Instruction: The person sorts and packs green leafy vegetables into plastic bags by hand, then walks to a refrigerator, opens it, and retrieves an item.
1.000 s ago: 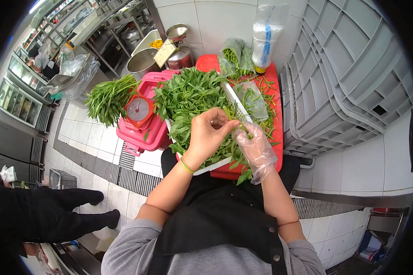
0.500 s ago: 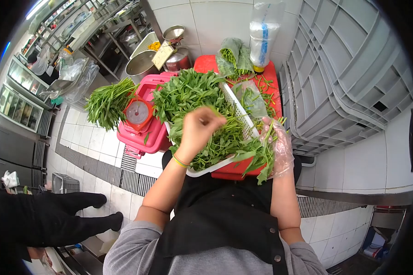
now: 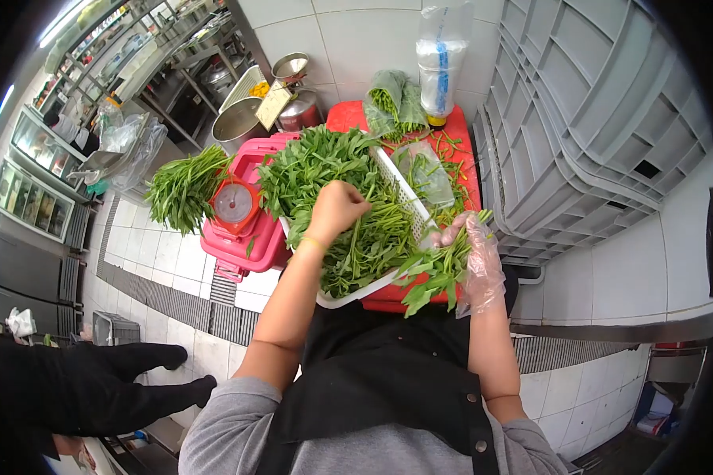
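Shifted rightward since a second ago, your gloved right hand is wrapped around a leafy bunch right of center; your bare left hand curls over the greens in a white basket at center, though whether it pinches anything cannot be told.

The leafy stems are green, the basket white, the tub pink, the grating seemingly grey-striped.

left hand: bare, over leafy greens in white basket | right hand: plastic-gloved, gripping leafy bunch
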{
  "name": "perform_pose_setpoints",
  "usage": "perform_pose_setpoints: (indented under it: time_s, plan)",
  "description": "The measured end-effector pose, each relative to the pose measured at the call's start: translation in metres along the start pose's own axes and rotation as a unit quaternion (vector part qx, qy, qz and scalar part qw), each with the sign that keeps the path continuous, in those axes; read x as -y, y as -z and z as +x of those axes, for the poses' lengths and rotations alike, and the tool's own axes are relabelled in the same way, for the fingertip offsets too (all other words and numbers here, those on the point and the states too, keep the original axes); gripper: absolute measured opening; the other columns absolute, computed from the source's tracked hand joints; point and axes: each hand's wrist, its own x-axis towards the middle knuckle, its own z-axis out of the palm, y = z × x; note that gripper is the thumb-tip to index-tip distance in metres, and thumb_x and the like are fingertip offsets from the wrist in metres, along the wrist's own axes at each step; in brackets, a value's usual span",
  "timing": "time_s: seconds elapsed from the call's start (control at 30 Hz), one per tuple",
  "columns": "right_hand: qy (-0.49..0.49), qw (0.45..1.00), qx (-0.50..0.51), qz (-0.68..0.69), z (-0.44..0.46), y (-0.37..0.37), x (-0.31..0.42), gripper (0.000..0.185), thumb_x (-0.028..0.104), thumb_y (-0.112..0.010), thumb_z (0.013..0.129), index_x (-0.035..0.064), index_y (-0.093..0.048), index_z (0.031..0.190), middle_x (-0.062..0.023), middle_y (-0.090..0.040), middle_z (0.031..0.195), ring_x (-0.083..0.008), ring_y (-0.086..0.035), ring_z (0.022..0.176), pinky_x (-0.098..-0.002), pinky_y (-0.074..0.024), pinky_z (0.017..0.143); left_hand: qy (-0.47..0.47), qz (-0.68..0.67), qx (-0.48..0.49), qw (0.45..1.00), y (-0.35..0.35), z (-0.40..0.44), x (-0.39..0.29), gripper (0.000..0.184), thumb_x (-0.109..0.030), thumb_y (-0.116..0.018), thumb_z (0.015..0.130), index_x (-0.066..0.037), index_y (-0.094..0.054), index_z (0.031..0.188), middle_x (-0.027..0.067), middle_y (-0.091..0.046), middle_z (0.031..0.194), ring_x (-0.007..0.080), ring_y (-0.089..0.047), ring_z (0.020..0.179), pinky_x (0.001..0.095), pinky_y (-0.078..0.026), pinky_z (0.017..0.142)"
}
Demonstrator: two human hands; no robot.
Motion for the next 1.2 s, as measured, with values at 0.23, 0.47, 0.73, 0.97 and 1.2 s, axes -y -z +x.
perform_pose_setpoints:
  time_s: [0.23, 0.47, 0.73, 0.97, 1.2]
  plan:
    - [0.047, 0.988, 0.069, -0.127, 0.006, -0.019, -0.001, 0.027, 0.028, -0.054, 0.105, 0.0053, -0.065, 0.095, -0.0242, -0.071, 0.117, -0.0267, -0.070, 0.100, -0.0398, -0.0529, 0.091, -0.032, -0.388, -0.071, 0.918, 0.069, -0.035, -0.058, 0.018, -0.013, -0.080, 0.089, 0.002, -0.074, 0.096, 0.0008, -0.071, 0.080, 0.0058, -0.062, 0.070, 0.0214, -0.050, 0.066]
    - [-0.063, 0.978, 0.030, -0.196, 0.000, -0.073, 0.002, 0.011, 0.017, -0.066, 0.098, 0.0070, -0.062, 0.095, 0.0025, -0.054, 0.073, -0.0111, -0.054, 0.065, -0.0314, -0.0538, 0.072, -0.045, -0.381, -0.113, 0.917, 0.066, -0.049, -0.065, 0.018, -0.012, -0.081, 0.088, 0.003, -0.075, 0.095, 0.0022, -0.071, 0.076, 0.0045, -0.060, 0.064, 0.0194, -0.046, 0.059]
    - [0.121, 0.929, 0.029, -0.348, -0.009, -0.093, -0.011, 0.012, 0.009, -0.071, 0.093, 0.0017, -0.073, 0.101, 0.0028, -0.065, 0.083, -0.0065, -0.056, 0.076, -0.0244, -0.0468, 0.070, -0.047, -0.358, -0.151, 0.920, 0.043, -0.057, -0.075, 0.014, -0.005, -0.081, 0.085, 0.005, -0.073, 0.091, 0.0032, -0.071, 0.075, 0.0053, -0.062, 0.066, 0.0198, -0.050, 0.062]
    - [-0.035, 0.903, 0.019, -0.428, -0.006, -0.091, -0.013, 0.016, 0.016, -0.067, 0.099, 0.0040, -0.071, 0.108, 0.0033, -0.065, 0.087, -0.0056, -0.056, 0.077, -0.0242, -0.0475, 0.070, -0.030, -0.389, -0.126, 0.912, 0.040, -0.063, -0.082, 0.014, -0.005, -0.081, 0.086, 0.005, -0.072, 0.091, 0.0044, -0.072, 0.076, 0.0068, -0.064, 0.065, 0.0202, -0.051, 0.060]
    - [0.058, 0.927, 0.037, -0.369, -0.001, -0.087, -0.016, 0.008, 0.011, -0.069, 0.096, 0.0043, -0.067, 0.101, 0.0043, -0.064, 0.089, -0.0046, -0.056, 0.083, -0.0238, -0.0476, 0.078, -0.019, -0.427, -0.134, 0.894, 0.040, -0.073, -0.094, 0.015, -0.003, -0.079, 0.087, 0.007, -0.069, 0.093, 0.0079, -0.072, 0.079, 0.0106, -0.070, 0.071, 0.0216, -0.058, 0.065]
